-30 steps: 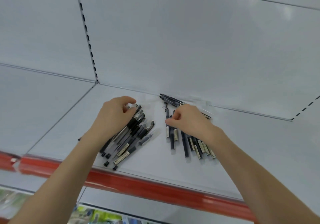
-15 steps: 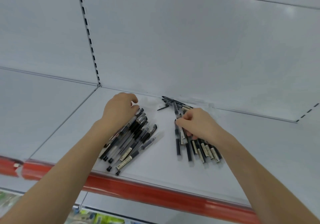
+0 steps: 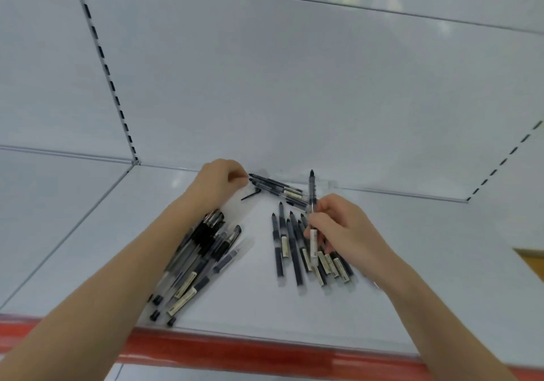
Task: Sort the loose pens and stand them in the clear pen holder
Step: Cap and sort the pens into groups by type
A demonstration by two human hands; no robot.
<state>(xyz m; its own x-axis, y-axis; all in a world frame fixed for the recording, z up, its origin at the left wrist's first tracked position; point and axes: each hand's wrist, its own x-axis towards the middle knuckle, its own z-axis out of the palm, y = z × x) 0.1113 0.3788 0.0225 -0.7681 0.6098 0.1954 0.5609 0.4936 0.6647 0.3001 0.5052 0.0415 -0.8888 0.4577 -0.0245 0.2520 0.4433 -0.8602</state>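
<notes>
Loose black-and-clear pens lie on the white shelf (image 3: 259,301) in three groups. A fanned pile (image 3: 203,251) lies under my left forearm, a second pile (image 3: 290,251) sits beside my right hand, and a few pens (image 3: 276,186) lie against the back wall. My left hand (image 3: 217,185) reaches to the back, its curled fingertips pinching the near tip of the back pens. My right hand (image 3: 341,227) grips one pen (image 3: 312,195) and holds it nearly upright above the second pile. I cannot make out the clear pen holder.
A small loose black piece (image 3: 250,195) lies on the shelf between my hands. The shelf has a red front edge (image 3: 265,351) and a white back wall (image 3: 294,101) with slotted uprights. An orange-brown surface (image 3: 532,260) shows at the far right.
My left hand left the fanned pile and moved back and right to the pens at the wall. My right hand lifted one pen out of its pile and tilted it upright.
</notes>
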